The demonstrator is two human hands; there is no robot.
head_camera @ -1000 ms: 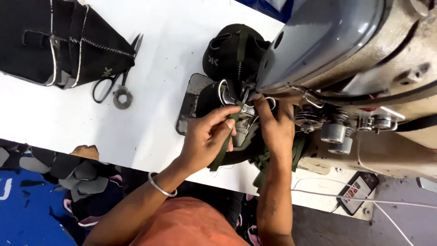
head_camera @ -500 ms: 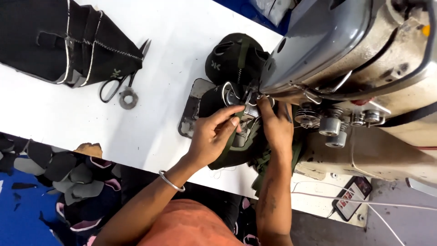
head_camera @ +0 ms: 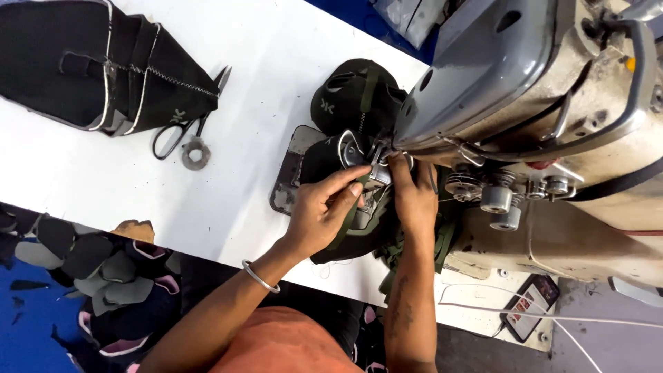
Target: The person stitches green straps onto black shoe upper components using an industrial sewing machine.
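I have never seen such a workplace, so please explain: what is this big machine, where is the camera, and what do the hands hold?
The camera sits on the person's head and looks down. The big grey machine is a sewing machine on a white table. The left hand and right hand press a dark green fabric piece with straps near the needle area. Further away on the table lie scissors, a small metal ring and a black stitched fabric piece.
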